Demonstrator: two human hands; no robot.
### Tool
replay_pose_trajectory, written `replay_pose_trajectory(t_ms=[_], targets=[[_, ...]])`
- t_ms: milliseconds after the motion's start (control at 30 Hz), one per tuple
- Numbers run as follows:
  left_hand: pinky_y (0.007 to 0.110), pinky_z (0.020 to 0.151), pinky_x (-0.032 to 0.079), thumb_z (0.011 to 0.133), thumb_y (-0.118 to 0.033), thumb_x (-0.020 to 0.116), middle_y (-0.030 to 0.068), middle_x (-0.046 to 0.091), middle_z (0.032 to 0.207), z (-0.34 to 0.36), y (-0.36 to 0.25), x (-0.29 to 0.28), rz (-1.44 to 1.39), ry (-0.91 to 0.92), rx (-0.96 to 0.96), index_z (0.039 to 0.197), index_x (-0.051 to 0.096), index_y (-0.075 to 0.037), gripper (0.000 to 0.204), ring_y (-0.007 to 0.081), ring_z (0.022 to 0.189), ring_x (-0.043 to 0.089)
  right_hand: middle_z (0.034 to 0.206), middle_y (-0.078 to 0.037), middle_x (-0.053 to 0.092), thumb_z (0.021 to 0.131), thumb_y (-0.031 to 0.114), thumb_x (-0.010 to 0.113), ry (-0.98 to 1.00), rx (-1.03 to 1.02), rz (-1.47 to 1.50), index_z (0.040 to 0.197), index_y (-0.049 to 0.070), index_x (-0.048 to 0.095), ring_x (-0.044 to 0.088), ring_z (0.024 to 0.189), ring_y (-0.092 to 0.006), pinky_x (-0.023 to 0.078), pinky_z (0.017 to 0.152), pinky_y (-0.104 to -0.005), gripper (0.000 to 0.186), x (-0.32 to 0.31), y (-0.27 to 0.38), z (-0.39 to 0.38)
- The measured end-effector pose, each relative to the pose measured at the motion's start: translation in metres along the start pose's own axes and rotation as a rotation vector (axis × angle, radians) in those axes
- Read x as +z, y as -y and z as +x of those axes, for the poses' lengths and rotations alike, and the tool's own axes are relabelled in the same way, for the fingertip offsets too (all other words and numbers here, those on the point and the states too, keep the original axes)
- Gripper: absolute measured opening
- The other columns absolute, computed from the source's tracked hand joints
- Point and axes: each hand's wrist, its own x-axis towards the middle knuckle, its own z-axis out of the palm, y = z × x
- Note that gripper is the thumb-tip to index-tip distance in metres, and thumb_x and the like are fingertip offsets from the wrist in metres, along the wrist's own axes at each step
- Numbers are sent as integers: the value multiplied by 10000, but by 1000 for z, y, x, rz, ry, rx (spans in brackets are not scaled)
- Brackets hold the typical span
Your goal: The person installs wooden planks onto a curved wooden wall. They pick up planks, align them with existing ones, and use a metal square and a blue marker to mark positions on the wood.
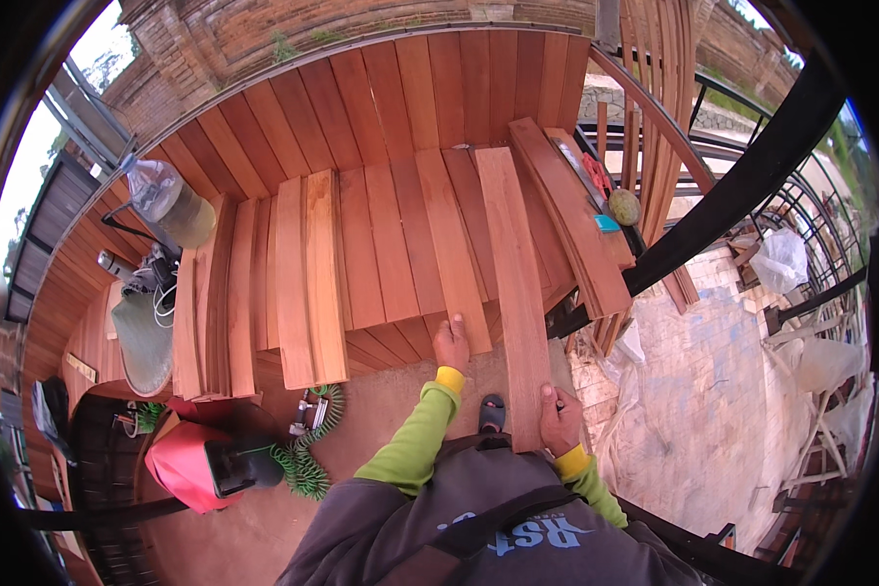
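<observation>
A long reddish wooden plank reaches from near my waist out over the slatted wooden bench. My right hand is closed on the right edge of its near end. Left of it, another plank lies across the bench slats, its near end jutting past the front edge. My left hand is closed at the left edge of that end; its lower fingers are partly hidden. Further left, several stacked planks lie on the bench, and more planks are to the right.
A plastic jug of cloudy liquid stands at the bench's left. A red-handled tool, a teal block and a greenish rounded object sit at right. Coiled green hose and a red-covered item are lower left. A black metal rail crosses at right.
</observation>
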Motion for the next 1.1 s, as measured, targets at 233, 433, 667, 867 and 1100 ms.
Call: replay_pose_trajectory(t_ms=[233, 433, 667, 867, 1100], targets=[[334, 485, 463, 973, -408, 436, 141, 575, 657, -13, -14, -35, -31, 138, -179, 924, 536, 17, 439, 202, 519, 554, 532, -42, 402, 943, 348, 537, -80, -28, 57, 789, -63, 604, 388, 547, -83, 345, 478, -308, 444, 15, -2, -1], [225, 434, 414, 971, -471, 403, 41, 536, 643, -53, -3, -86, -95, 255, -285, 983, 516, -37, 448, 99, 508, 500, 531, -31, 387, 937, 349, 547, -26, 39, 94, 767, -70, 587, 370, 554, -85, 339, 473, -311, 454, 25, -7, 2], [242, 606, 463, 976, -425, 439, 43, 589, 788, -54, -65, -75, -442, 450, -327, 981, 555, -22, 419, 98, 676, 543, 538, -21, 399, 931, 347, 551, 69, 100, 131, 740, -68, 576, 358, 558, -89, 343, 478, -315, 457, 57, 19, 12], [247, 768, 450, 978, -345, 482, 35, 600, 965, -33, -59, -55, -495, 280, -171, 1001, 575, -3, 355, 109, 867, 541, 560, 30, 437, 934, 327, 549, 154, 132, 165, 764, -61, 615, 383, 569, -67, 341, 484, -303, 430, 92, 22, 34], [263, 777, 451, 967, -328, 510, 61, 612, 940, 12, -64, -50, -311, 240, -79, 1028, 573, 48, 387, 121, 863, 545, 585, -29, 492, 931, 324, 533, 184, 70, 97, 830, -54, 632, 418, 586, -91, 372, 521, -322, 403, 105, 30, 70]])
